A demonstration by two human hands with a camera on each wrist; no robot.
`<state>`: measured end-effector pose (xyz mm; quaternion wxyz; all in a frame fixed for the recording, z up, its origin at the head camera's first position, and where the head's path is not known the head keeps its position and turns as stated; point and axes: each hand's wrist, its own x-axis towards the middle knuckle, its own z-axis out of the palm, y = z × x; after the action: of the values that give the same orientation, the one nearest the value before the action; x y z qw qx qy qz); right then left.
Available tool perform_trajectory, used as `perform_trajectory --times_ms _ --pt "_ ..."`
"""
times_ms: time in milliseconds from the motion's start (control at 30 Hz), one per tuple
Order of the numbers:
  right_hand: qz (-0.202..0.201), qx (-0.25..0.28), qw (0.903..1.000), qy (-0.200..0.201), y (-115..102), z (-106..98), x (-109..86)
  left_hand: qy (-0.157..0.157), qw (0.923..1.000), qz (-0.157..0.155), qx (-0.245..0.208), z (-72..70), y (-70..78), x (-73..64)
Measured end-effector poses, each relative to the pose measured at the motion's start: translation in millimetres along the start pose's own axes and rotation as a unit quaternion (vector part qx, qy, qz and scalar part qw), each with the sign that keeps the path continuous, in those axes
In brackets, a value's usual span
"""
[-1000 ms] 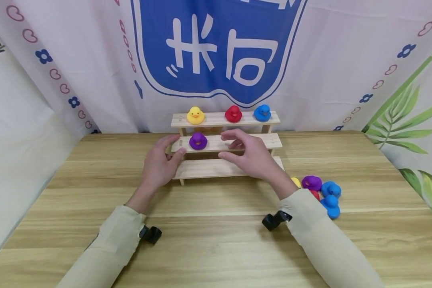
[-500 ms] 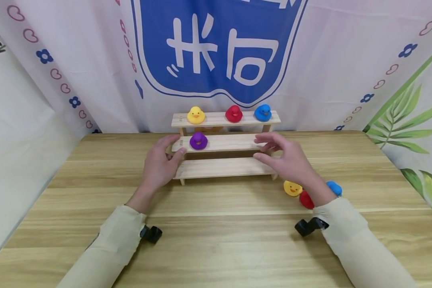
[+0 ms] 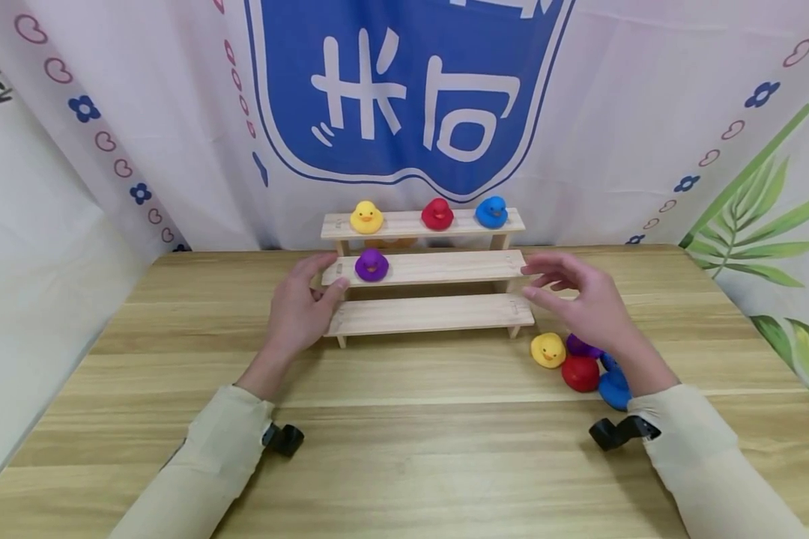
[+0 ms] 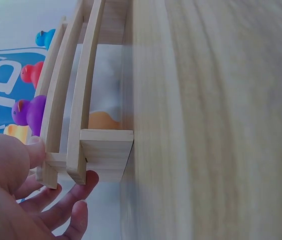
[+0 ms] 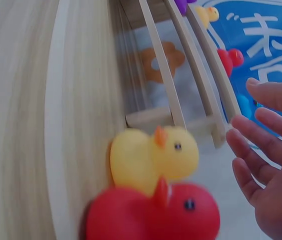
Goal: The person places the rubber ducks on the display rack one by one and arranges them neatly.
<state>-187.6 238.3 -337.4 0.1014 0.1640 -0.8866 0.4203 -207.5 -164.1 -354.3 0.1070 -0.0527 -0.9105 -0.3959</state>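
A three-tier wooden display stand (image 3: 431, 314) stands at the back of the table. My left hand (image 3: 300, 303) grips its left end, the thumb (image 4: 37, 152) on the middle tier and the fingers around the end. A purple rubber duck (image 3: 371, 265) sits on that tier near this hand. Along the top tier stand a yellow duck (image 3: 366, 217), a red duck (image 3: 437, 214) and a blue duck (image 3: 491, 212). My right hand (image 3: 589, 307) holds nothing, its fingers loosely bent beside the stand's right end.
Under my right hand and forearm, a group of loose ducks lies on the table (image 3: 404, 464): yellow (image 3: 548, 350), red (image 3: 580, 373), purple (image 3: 582, 346) and blue (image 3: 615, 389), some partly hidden. A printed curtain (image 3: 404, 97) hangs close behind the stand.
My right hand has moved right, from in front of the middle tier to beyond the stand's right end, uncovering the tiers. My left hand and the ducks have stayed put.
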Motion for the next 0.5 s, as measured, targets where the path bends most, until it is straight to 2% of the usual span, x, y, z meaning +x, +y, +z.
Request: perform_trajectory --times_ms 500 --pt "0.043 -0.01 0.999 -0.009 22 -26 -19.1 -0.001 1.0 0.0 -0.003 0.3 -1.4 0.5"
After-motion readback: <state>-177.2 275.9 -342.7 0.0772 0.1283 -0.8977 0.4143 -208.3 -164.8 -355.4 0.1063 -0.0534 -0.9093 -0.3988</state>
